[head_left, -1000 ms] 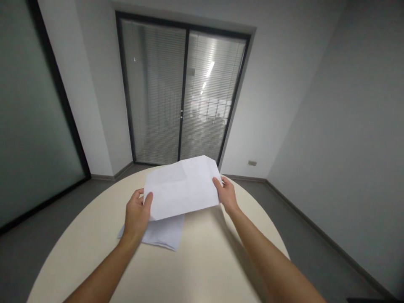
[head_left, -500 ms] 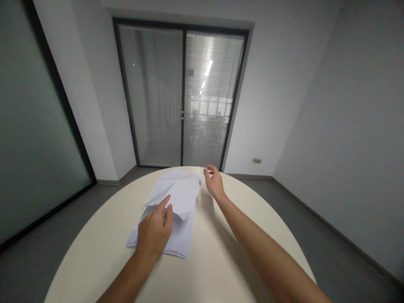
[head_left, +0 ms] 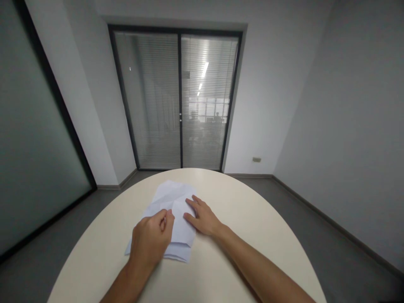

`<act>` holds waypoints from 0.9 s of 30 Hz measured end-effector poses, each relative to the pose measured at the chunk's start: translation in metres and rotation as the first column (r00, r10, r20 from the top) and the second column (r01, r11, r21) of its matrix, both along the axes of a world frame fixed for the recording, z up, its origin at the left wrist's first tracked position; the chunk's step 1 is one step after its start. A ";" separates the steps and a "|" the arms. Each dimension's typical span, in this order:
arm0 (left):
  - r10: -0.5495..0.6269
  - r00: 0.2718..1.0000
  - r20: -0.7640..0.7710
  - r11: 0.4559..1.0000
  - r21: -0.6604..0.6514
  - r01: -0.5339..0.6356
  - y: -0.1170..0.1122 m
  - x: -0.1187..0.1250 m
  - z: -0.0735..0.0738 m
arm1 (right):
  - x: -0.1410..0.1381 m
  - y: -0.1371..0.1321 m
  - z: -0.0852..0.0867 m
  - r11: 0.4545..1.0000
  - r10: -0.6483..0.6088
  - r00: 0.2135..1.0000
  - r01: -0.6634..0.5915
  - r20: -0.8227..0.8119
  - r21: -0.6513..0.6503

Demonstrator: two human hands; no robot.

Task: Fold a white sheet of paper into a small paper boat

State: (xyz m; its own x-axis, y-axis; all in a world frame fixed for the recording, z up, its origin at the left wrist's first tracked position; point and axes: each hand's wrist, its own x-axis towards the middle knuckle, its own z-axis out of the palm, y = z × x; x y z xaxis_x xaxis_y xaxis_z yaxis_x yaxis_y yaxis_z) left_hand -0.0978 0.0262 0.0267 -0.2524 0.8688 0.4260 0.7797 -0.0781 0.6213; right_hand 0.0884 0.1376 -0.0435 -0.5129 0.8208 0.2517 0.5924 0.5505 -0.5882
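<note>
White paper (head_left: 179, 231): long axis fore-aft, far end sl. R.

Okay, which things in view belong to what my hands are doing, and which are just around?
In the job:
- white paper sheets, overlapping
- left hand, curled over them; any grip is unclear
- right hand, fingers spread at their right side
- round table beneath

Just around:
- black-framed glass panes with blinds
- frosted panel
- small wall plate

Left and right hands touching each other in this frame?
Apart. The head view shows a strip of white paper between the left hand and the right hand, separating their nearest fingers.
</note>
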 end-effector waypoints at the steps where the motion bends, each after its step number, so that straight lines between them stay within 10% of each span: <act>1: 0.028 0.992 -0.122 0.999 -0.029 -0.032 0.006 -0.005 -0.005 | -0.001 -0.004 0.000 1.000 0.004 1.000 -0.004 0.011 0.002; 7: 0.145 0.901 -0.409 0.931 -0.251 -0.264 0.048 -0.048 -0.065 | -0.006 -0.024 -0.004 0.994 0.043 0.999 -0.044 0.013 0.095; 10: 0.043 0.933 -0.358 0.904 -0.383 -0.189 0.056 -0.061 -0.084 | -0.009 -0.032 -0.003 0.992 0.034 0.999 -0.032 -0.011 0.120; 14: 0.139 0.828 -0.543 0.931 -0.213 -0.297 0.049 -0.049 -0.078 | -0.010 -0.034 -0.004 0.994 0.036 0.999 -0.036 0.009 0.107; 18: -0.041 0.841 -0.539 0.996 -0.087 -0.007 0.032 -0.009 -0.064 | -0.006 -0.027 -0.011 0.995 -0.054 0.997 0.059 -0.053 0.086; 27: -0.200 0.844 -0.498 0.946 -0.321 0.035 0.016 0.031 -0.079 | 0.012 -0.005 -0.021 0.987 0.043 0.999 -0.042 -0.004 0.155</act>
State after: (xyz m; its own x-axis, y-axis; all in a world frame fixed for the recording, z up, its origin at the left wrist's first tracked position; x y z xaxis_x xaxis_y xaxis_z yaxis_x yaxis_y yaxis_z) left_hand -0.0670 0.0423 -0.0527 0.0454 0.9808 0.1897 0.9879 -0.0723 0.1374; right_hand 0.1006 0.1322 -0.0650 -0.5444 0.7490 0.3777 0.5624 0.6600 -0.4982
